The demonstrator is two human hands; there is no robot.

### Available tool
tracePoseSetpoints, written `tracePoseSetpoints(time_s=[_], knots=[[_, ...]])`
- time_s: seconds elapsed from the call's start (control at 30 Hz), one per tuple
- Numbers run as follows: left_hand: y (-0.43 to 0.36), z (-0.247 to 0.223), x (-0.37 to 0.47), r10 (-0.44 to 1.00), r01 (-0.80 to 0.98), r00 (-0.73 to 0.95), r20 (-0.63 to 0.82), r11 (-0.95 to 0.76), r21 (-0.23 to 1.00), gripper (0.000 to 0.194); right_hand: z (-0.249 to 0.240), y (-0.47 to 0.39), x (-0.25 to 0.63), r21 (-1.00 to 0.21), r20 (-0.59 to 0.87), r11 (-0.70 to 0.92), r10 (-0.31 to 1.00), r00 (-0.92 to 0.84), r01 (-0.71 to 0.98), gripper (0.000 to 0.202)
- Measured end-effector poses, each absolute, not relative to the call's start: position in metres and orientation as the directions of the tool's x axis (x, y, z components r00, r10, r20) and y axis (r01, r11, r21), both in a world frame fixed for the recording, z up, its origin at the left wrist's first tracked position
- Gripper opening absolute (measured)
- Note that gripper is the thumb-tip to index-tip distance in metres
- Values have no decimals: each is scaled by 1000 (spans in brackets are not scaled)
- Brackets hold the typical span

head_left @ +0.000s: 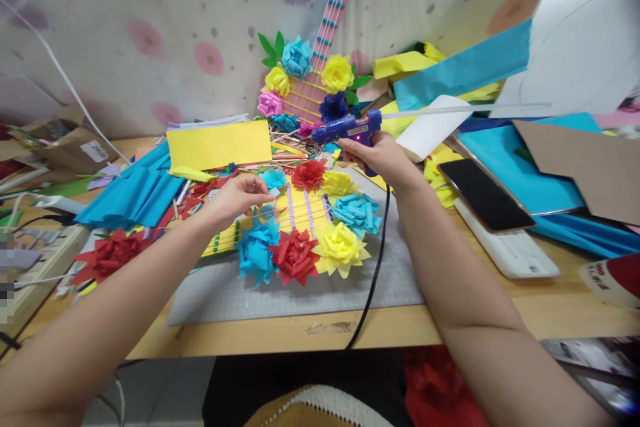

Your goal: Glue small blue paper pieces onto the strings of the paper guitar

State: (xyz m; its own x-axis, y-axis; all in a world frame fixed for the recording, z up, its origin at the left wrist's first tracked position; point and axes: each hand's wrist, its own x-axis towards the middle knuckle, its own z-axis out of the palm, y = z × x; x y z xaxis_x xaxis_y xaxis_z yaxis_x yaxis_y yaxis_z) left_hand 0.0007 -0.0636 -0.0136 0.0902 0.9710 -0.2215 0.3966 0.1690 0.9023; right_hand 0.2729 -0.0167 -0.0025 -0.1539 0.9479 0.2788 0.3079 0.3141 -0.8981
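My right hand [375, 155] is wrapped round a blue glue gun [347, 128], its nozzle pointing left and a long clear glue stick out of its back. My left hand [245, 195] hangs over the left part of a yellow paper guitar [300, 210], its thumb and fingers pinched together; what they hold, if anything, is too small to tell. Red, blue and yellow paper flowers ring the guitar body, among them a red one [295, 257], a blue one [258, 250] and a yellow one [342, 249]. The guitar lies on a grey cutting mat [300, 300].
Behind stands a pink paper guitar [327, 33] with flowers. A loose red flower [113, 255] and blue crepe paper [133, 190] lie left. At right are a phone [486, 195], a white case [505, 243] and a cup [613, 279]. The gun's black cord [380, 260] crosses the mat.
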Motion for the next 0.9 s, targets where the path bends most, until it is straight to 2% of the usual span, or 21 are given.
tracePoseSetpoints(time_s=[0.37, 0.57, 0.63, 0.73, 0.9], knots=[[-66, -7, 4, 959, 435, 103, -265, 196, 879, 29, -3, -17, 273, -907, 234, 269, 962, -143, 323, 36], [-65, -9, 12, 993, 555, 15, -120, 92, 827, 21, -1, -18, 272, -916, 229, 255, 966, -119, 308, 35], [-63, -10, 14, 998, 616, 13, -55, 35, 787, 21, -1, -17, 274, -920, 232, 256, 966, -115, 298, 37], [-60, -10, 16, 1000, 746, 24, 13, -27, 665, 25, -1, -16, 278, -921, 242, 264, 964, -110, 287, 39], [-53, -8, 25, 1000, 874, 9, -1, -8, 485, 23, 3, -17, 283, -916, 266, 282, 959, -94, 285, 40]])
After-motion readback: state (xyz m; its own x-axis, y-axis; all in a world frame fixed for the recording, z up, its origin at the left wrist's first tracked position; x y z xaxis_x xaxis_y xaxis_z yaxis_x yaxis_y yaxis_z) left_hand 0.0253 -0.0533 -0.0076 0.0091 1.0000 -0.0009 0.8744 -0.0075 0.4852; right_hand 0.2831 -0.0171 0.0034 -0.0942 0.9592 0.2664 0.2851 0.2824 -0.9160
